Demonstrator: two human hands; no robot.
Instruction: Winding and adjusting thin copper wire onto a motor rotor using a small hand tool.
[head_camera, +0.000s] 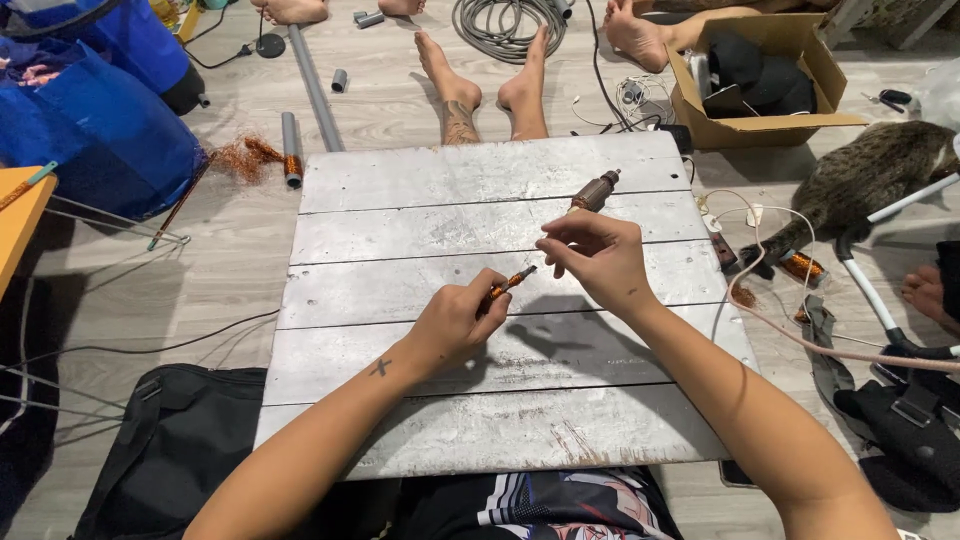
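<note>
My arms are bare, no sleeves. On my left forearm (380, 367), left of centre in the frame, sits a small dark cross-shaped mark; at the bottom edge, my black printed shirt (540, 505) shows.

Tabletop (420, 290): wooden planks under worn whitish paint, matt and rough, with scuffs and bare patches near the front edge. Coil (500, 288) in the left hand (450, 325): wound copper wire, orange and glossy. Rotor (596, 191) at the right hand (598, 260): dull brown metal with a grey steel shaft. Floor (230, 260): pale wood-grain laminate, smooth with a low sheen. Pipes (315, 90): grey plastic, matt. Loose wire (240, 158) beside them: bright copper, tangled. Box (770, 75): brown corrugated cardboard, matt. Bag (180, 440): black woven cloth, matt. Sack (90, 120): blue synthetic cloth with a slight sheen. Cable (505, 25): grey rubber sheath, smooth.
</note>
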